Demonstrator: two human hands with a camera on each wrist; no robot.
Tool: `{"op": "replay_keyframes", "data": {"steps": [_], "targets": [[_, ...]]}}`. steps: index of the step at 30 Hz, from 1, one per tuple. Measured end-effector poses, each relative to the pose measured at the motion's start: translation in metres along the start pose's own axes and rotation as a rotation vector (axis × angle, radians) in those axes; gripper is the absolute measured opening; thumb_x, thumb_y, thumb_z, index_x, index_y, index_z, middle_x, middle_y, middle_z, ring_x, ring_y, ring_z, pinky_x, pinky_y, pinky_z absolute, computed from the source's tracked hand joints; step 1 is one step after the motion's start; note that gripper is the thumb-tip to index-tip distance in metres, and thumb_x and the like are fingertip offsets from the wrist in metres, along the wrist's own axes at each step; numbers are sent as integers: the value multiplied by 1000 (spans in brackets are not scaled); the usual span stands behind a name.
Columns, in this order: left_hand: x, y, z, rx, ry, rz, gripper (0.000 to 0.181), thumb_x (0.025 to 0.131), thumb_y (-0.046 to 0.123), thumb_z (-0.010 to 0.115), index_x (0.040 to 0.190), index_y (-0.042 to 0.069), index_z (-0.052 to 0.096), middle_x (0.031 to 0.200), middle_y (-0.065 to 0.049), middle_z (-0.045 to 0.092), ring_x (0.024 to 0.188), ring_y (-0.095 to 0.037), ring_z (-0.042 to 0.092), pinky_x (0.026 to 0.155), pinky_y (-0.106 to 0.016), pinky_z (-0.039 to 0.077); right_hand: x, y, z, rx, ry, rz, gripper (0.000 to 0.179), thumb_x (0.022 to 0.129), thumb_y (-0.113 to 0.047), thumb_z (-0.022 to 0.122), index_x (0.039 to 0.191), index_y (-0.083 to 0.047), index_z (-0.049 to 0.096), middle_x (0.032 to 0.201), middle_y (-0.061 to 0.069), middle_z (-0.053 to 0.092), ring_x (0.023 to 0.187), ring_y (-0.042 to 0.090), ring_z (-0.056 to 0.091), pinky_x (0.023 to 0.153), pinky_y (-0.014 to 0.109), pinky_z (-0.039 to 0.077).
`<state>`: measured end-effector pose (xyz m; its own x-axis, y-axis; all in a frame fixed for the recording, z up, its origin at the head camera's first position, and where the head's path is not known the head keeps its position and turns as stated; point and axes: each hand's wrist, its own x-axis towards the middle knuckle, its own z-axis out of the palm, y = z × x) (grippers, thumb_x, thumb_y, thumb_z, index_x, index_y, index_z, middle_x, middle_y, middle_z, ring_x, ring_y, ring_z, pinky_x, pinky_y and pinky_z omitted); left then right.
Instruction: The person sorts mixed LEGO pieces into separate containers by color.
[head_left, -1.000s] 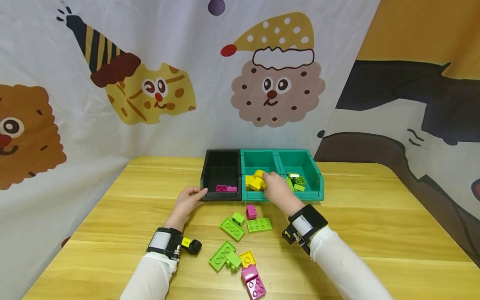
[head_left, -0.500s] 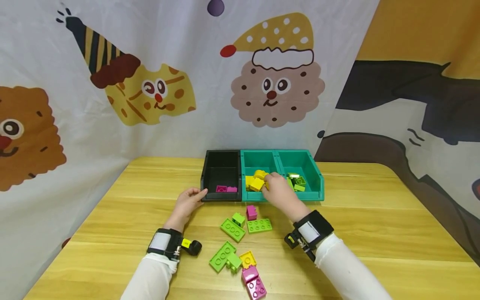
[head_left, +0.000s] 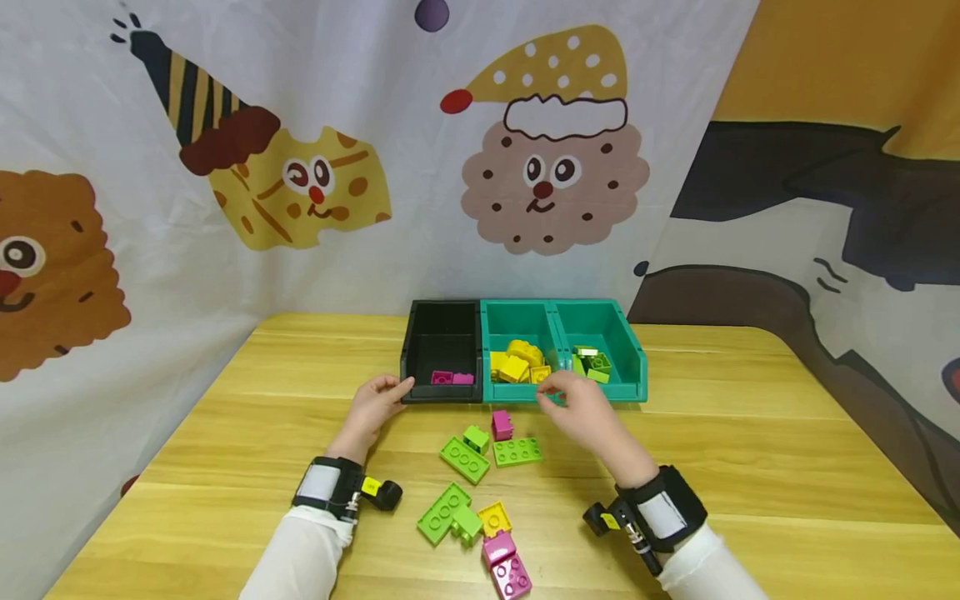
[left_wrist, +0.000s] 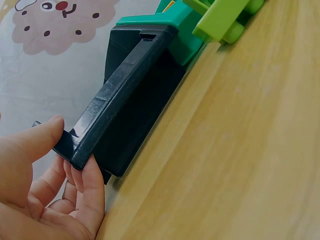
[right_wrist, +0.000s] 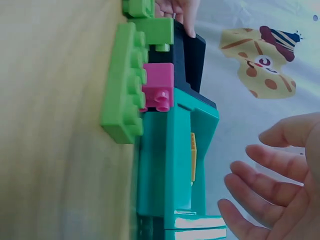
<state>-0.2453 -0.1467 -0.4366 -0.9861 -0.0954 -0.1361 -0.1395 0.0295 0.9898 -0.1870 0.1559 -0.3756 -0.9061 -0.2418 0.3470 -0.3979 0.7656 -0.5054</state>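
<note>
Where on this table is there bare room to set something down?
The wooden table is bare left of the left hand and right of the right hand; between them, in front of the teal bins, it is crowded with green bricks, pink bricks and a yellow brick. The black bin is bare toward its back.

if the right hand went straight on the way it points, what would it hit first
Probably the front wall of the middle bin; if the right hand is high enough to clear it, the yellow bricks inside. The hand's height is unclear.
</note>
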Motion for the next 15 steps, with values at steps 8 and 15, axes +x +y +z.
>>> {"op": "replay_keyframes", "data": {"steps": [8, 15], "targets": [[-2, 1, -1, 11, 5, 1, 25, 90, 20, 66, 96, 0, 52, 86, -1, 46, 74, -10, 47, 68, -18, 50, -15, 5, 8, 6, -93, 9, 7, 87, -11, 66, 92, -7, 69, 93, 5, 67, 89, 22, 62, 78, 39, 53], [-2, 1, -1, 11, -3, 1, 26, 90, 20, 65, 97, -1, 52, 87, 0, 46, 74, -9, 47, 69, -18, 49, -18, 5, 14, 28, -117, 35, 11, 85, -11, 67, 94, -6, 69, 97, 6, 66, 93, 24, 61, 80, 41, 53]]}}
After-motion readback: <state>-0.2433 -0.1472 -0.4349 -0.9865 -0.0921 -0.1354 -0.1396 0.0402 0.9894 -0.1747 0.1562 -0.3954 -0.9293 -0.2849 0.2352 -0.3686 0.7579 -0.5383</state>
